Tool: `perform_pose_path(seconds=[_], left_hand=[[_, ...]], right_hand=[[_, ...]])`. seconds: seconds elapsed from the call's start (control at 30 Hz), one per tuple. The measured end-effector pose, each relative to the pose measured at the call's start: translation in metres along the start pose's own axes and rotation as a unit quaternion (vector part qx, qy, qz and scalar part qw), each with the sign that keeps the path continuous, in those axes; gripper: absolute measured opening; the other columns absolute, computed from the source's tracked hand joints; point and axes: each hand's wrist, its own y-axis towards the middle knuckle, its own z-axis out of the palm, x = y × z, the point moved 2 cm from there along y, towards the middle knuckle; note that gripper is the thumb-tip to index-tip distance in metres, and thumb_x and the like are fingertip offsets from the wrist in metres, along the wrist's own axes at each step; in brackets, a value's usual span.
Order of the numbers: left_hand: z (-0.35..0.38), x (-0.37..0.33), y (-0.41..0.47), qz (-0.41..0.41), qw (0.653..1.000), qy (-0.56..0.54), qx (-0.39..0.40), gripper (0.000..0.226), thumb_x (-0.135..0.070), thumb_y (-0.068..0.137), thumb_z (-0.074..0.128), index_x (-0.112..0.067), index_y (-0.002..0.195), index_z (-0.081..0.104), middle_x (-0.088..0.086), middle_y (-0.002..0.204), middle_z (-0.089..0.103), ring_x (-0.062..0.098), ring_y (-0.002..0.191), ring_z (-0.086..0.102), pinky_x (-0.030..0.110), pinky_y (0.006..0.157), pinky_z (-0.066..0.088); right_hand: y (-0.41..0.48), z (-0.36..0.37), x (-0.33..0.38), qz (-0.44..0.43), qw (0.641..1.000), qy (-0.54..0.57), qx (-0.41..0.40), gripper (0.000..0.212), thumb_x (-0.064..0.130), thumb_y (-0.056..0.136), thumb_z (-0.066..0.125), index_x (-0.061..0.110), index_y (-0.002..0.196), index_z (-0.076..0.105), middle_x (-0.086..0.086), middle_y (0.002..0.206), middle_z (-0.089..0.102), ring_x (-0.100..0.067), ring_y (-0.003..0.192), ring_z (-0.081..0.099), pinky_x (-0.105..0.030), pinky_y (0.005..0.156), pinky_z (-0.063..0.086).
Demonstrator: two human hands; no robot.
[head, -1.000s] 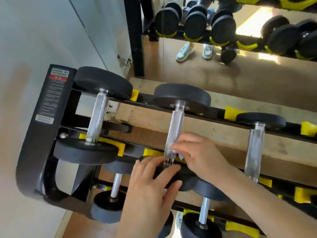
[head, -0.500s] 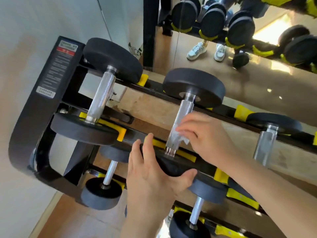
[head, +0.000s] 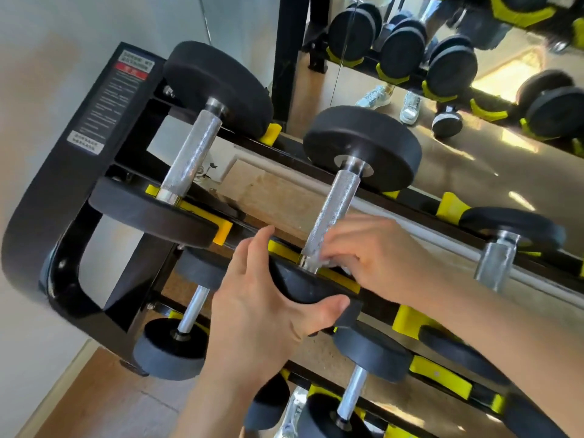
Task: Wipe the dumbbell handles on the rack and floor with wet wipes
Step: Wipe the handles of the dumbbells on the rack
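Dumbbell (head: 363, 147): centre of frame, lying on the top rail of the rack (head: 79, 184).
Left hand (head: 262, 314): fingers and thumb grip its near black head.
Right hand (head: 382, 263): fingers pinch the wet wipe (head: 317, 263) round the lower end of the handle (head: 331, 203).

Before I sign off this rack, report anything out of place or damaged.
Nothing on the rack looks damaged; the dumbbells sit in their yellow cradles. One small dumbbell, seen in the mirror, sits on the floor, off the rack.
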Motion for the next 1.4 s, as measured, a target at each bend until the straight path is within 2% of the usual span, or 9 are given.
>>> perform_pose_path(seconds=[0.1,0.23,0.6,0.73,0.87,0.97,1.13,1.3,1.4], left_hand=[[0.006,0.001,-0.002,0.015,0.999,0.039,-0.022,0.123,-0.096,0.047,0.047,-0.028,0.147,0.027,-0.011,0.145,0.037,0.010,0.129,0.043,0.020,0.088,0.041],[0.009,0.001,-0.002,0.012,0.998,0.056,-0.027,0.126,-0.096,0.046,0.044,-0.026,0.149,0.024,-0.007,0.149,0.034,0.012,0.136,0.038,0.031,0.100,0.044],[0.010,0.000,-0.005,0.035,0.995,0.081,-0.040,0.124,-0.097,0.053,0.037,-0.016,0.147,0.030,0.000,0.144,0.041,0.020,0.130,0.046,0.035,0.089,0.050],[0.008,-0.003,-0.003,0.012,0.996,0.085,-0.003,0.131,-0.098,0.045,0.031,-0.023,0.151,0.016,-0.006,0.151,0.029,0.014,0.136,0.036,0.029,0.095,0.045],[0.007,-0.003,-0.004,0.017,0.995,0.099,-0.004,0.131,-0.099,0.048,0.028,-0.019,0.152,0.017,-0.003,0.151,0.031,0.016,0.137,0.036,0.030,0.097,0.045],[0.006,-0.001,-0.003,0.026,0.994,0.106,0.000,0.128,-0.098,0.052,0.032,-0.014,0.149,0.026,0.001,0.147,0.037,0.021,0.132,0.043,0.033,0.093,0.048],[0.008,0.001,-0.003,0.036,0.997,0.068,-0.005,0.119,-0.094,0.057,0.038,-0.012,0.144,0.035,0.004,0.142,0.041,0.024,0.132,0.042,0.038,0.101,0.046],[0.000,0.002,0.001,0.037,0.996,0.065,0.051,0.112,-0.096,0.062,0.031,-0.021,0.145,0.033,0.001,0.146,0.038,0.023,0.134,0.040,0.048,0.102,0.045],[-0.014,-0.004,0.010,0.047,0.995,0.054,0.070,0.086,-0.089,0.067,0.027,-0.045,0.140,0.036,-0.020,0.148,0.034,0.007,0.136,0.034,0.030,0.104,0.039]], right_hand=[[0.011,-0.007,-0.011,0.077,0.992,-0.012,-0.104,0.014,0.010,0.084,0.063,0.010,0.086,0.077,-0.001,0.088,0.068,-0.016,0.082,0.060,-0.030,0.076,0.048],[0.005,0.005,0.010,0.002,1.000,-0.012,0.027,0.016,0.008,0.080,0.062,0.015,0.082,0.076,0.002,0.086,0.067,-0.018,0.082,0.061,-0.038,0.071,0.052],[0.017,-0.004,-0.001,0.049,0.997,-0.015,-0.060,0.014,0.004,0.080,0.069,0.016,0.079,0.077,0.007,0.080,0.070,-0.008,0.079,0.058,-0.028,0.075,0.048],[0.007,0.006,0.012,0.058,0.998,0.029,-0.001,0.020,0.001,0.077,0.069,0.019,0.079,0.076,0.012,0.080,0.070,-0.001,0.082,0.058,-0.020,0.078,0.047],[0.014,-0.004,-0.001,0.123,0.988,0.017,-0.093,0.021,0.002,0.077,0.075,0.023,0.078,0.075,0.016,0.076,0.063,0.003,0.074,0.056,-0.005,0.075,0.040],[0.002,0.004,0.011,0.092,0.995,0.035,-0.019,0.020,0.001,0.076,0.073,0.020,0.078,0.076,0.013,0.079,0.068,0.000,0.079,0.059,-0.016,0.077,0.047],[0.008,-0.010,-0.014,0.152,0.961,-0.050,-0.227,0.016,-0.002,0.078,0.072,0.014,0.083,0.076,0.008,0.083,0.068,-0.008,0.080,0.058,-0.026,0.076,0.048],[-0.001,0.010,0.001,0.109,0.978,0.006,-0.176,0.014,0.003,0.081,0.070,0.014,0.084,0.077,0.005,0.084,0.073,-0.010,0.081,0.063,-0.027,0.076,0.049],[0.011,-0.004,-0.022,0.164,0.927,-0.055,-0.332,0.012,0.001,0.082,0.070,0.010,0.086,0.076,-0.001,0.087,0.073,-0.016,0.082,0.066,-0.026,0.080,0.050]])
